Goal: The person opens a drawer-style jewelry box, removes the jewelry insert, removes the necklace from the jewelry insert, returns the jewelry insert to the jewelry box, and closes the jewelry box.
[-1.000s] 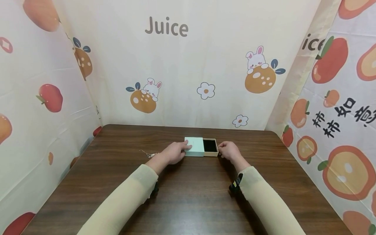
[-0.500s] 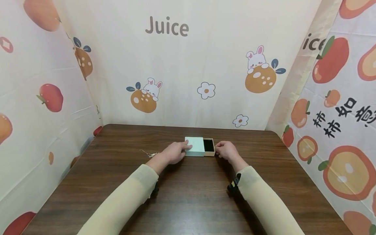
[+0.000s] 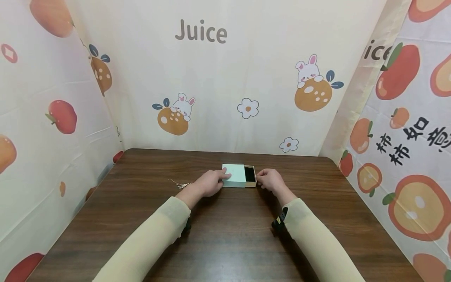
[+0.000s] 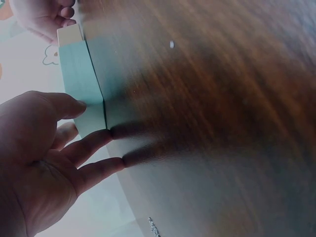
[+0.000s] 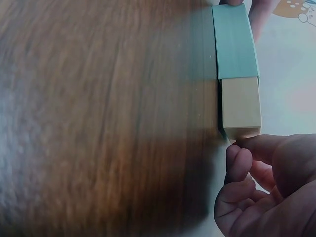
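Note:
A mint-green box sleeve (image 3: pixel 234 173) lies near the back of the table, and a cream drawer (image 5: pixel 241 102) with a black lining sticks out of its right end. My left hand (image 3: pixel 208 183) holds the sleeve's left end, index finger across the top and thumb at the near side. In the left wrist view its other fingertips touch the tabletop. At the drawer's outer end is my right hand (image 3: pixel 272 180), its thumb and index finger pinched together on a thin tab there. A silver chain (image 3: pixel 181 185) lies left of the box, partly hidden behind my left hand.
The dark wood table (image 3: pixel 225 231) runs back to a printed curtain (image 3: pixel 211 78). More printed fabric hangs along the left and right sides. A tiny white speck (image 4: pixel 172 44) lies on the wood in the left wrist view.
The drawer has slid left into the sleeve, so less of its black lining shows. My right hand has moved left with it. My left hand and the sleeve stay in place.

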`<state>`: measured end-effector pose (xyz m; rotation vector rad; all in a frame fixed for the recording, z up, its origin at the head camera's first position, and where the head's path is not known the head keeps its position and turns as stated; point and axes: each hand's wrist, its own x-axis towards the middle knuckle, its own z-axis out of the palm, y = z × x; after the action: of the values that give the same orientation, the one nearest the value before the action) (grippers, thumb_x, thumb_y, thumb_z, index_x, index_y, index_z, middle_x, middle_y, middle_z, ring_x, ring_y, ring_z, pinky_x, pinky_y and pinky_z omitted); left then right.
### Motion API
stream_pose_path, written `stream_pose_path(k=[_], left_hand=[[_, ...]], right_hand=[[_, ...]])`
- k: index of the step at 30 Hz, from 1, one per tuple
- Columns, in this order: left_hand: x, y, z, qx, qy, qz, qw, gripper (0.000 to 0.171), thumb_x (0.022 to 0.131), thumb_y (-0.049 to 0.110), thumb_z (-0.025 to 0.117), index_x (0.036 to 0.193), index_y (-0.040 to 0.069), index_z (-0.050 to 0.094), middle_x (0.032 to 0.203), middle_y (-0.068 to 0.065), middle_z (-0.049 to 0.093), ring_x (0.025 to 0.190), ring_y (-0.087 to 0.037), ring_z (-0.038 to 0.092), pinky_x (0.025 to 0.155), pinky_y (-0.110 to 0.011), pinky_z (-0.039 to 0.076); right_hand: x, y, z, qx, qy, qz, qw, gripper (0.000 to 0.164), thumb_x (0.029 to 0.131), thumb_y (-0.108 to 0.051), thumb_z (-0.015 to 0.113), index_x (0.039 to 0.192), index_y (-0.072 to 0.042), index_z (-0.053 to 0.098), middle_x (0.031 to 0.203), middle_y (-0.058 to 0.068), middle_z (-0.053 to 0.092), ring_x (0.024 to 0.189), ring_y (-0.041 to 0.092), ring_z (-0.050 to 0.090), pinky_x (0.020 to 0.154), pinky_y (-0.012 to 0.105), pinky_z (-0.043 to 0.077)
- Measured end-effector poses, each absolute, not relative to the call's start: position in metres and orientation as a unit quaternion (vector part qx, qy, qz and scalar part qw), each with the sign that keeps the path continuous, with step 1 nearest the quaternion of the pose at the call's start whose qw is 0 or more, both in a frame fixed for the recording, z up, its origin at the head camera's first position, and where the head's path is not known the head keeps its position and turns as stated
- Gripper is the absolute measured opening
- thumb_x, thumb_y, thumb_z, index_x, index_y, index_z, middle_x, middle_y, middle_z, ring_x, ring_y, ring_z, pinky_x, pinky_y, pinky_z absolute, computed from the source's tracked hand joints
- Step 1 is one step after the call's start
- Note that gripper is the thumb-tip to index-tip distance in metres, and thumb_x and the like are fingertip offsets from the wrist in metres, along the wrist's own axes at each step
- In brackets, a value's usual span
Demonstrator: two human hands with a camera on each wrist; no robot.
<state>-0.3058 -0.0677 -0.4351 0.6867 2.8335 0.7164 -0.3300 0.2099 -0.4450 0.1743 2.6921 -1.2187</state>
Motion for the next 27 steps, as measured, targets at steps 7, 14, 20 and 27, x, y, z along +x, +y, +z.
stream_pose_path(k=[7,14,20,27], left_hand=[[-0.307,-0.068,-0.436,0.238,0.939,0.242,0.062,0.050,0.110,0.005,0.057,0.159,0.016,0.060,0.174,-0.012,0.044,0.160,-0.033,0.047,0.129,-0.049,0.042],[-0.308,-0.068,-0.437,0.238,0.939,0.241,0.064,0.050,0.110,0.006,0.056,0.160,0.017,0.059,0.175,-0.012,0.043,0.160,-0.033,0.047,0.130,-0.049,0.042],[-0.307,-0.068,-0.437,0.238,0.939,0.239,0.060,0.050,0.110,0.006,0.056,0.160,0.017,0.059,0.175,-0.012,0.043,0.160,-0.033,0.047,0.130,-0.049,0.042],[-0.308,-0.068,-0.437,0.236,0.939,0.242,0.060,0.051,0.110,0.005,0.057,0.160,0.017,0.059,0.175,-0.012,0.043,0.160,-0.033,0.047,0.130,-0.049,0.042]], right_hand=[[-0.329,0.207,-0.446,0.040,0.906,-0.414,0.081,0.020,0.110,-0.018,0.064,0.112,-0.004,0.077,0.089,0.005,0.071,0.077,0.018,0.066,0.064,0.028,0.050],[-0.331,0.203,-0.448,0.032,0.905,-0.416,0.077,0.019,0.109,-0.016,0.064,0.110,-0.003,0.077,0.085,0.005,0.070,0.073,0.016,0.064,0.062,0.027,0.049],[-0.331,0.200,-0.450,0.030,0.905,-0.417,0.077,0.018,0.109,-0.017,0.066,0.109,-0.003,0.077,0.085,0.005,0.070,0.072,0.016,0.063,0.060,0.026,0.049],[-0.330,0.196,-0.449,0.033,0.907,-0.415,0.070,0.018,0.110,-0.017,0.065,0.110,-0.003,0.077,0.087,0.006,0.071,0.072,0.016,0.064,0.061,0.026,0.049]])
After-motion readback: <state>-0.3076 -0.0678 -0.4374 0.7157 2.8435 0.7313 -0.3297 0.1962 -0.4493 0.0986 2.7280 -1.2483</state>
